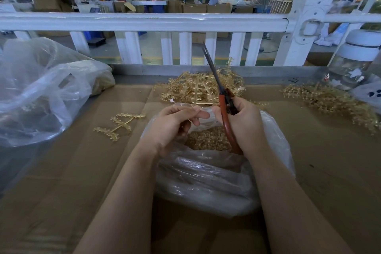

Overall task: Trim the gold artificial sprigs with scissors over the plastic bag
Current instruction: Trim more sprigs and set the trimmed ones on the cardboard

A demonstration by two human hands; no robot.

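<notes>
Both hands hover over an open clear plastic bag that holds a heap of gold trimmings. My right hand grips red-handled scissors, blades together and pointing up and away. My left hand pinches a thin gold stem bit between thumb and fingers, close to the rim of the bag. A pile of gold sprigs lies just beyond the bag. One loose branched sprig lies on the cardboard to the left.
Brown cardboard covers the table. A large crumpled clear bag sits at the left. More gold sprigs lie at the right, near a glass jar with a white lid. A white railing runs behind the table.
</notes>
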